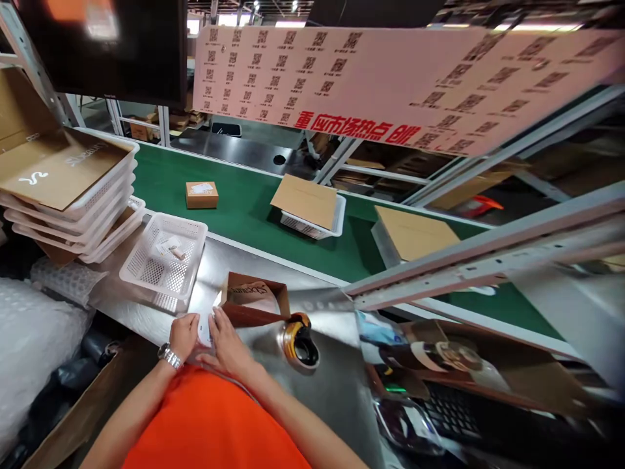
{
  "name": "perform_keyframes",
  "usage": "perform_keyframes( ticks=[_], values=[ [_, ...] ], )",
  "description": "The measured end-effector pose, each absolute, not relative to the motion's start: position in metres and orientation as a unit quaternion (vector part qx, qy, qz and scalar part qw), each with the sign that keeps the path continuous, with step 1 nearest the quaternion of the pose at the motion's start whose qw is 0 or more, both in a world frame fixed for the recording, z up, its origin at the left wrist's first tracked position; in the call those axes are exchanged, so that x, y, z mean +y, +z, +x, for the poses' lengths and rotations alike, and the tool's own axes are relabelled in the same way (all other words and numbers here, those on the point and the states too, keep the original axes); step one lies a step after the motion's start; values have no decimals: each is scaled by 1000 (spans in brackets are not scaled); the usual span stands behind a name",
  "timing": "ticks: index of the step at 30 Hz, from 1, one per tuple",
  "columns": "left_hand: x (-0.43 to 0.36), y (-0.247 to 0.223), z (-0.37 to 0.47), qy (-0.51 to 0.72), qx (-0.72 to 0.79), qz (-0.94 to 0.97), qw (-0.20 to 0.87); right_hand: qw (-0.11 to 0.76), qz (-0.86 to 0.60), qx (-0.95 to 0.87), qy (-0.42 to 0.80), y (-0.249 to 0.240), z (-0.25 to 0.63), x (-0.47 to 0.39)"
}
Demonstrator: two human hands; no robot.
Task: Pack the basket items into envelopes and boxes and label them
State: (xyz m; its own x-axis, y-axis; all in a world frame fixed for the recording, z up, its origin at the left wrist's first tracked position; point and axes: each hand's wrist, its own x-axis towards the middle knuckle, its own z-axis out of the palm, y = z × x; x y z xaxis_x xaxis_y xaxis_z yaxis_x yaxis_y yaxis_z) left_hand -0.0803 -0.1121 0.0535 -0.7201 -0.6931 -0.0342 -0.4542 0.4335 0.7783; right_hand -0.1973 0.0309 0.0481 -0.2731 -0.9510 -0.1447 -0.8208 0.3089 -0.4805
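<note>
A small white piece (204, 329), apparently a paper slip, lies between my two hands at the near edge of the metal table. My left hand (183, 337), with a watch at the wrist, is closed with curled fingers on its left side. On its right side my right hand (228, 346) grips it, thumb low and fingers higher up. Just beyond my hands stands an open brown cardboard box (256, 319) with printed paper inside. A roll of yellow and black tape (299, 344) rests to the right of the box.
A white perforated basket (193, 251) holds small items at the left, beside stacked baskets (105, 218). A green conveyor belt (237, 221) carries a small carton (202, 195) and cardboard-topped baskets. Bubble wrap (39, 352) lies at far left; a metal post (469, 260) and keyboard (452, 410) are at right.
</note>
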Motion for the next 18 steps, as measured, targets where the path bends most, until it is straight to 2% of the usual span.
perform_keyframes(
  ticks=[3,5,8,13,16,18],
  values=[
    [-106,62,-81,-416,-836,325,148,140,-549,812,-141,53,-185,28],
    [-102,73,-84,-414,-844,302,154,128,-521,830,-151,61,-183,27],
    [-97,101,-98,-392,-871,243,171,130,-500,818,-253,79,-193,30],
    [-82,172,-160,-280,-938,115,171,104,-411,784,-454,121,-252,53],
    [-66,208,-195,-240,-948,50,201,105,-320,811,-479,138,-302,74],
    [-59,216,-205,-235,-941,20,242,110,-265,846,-449,142,-333,87]
  ],
)
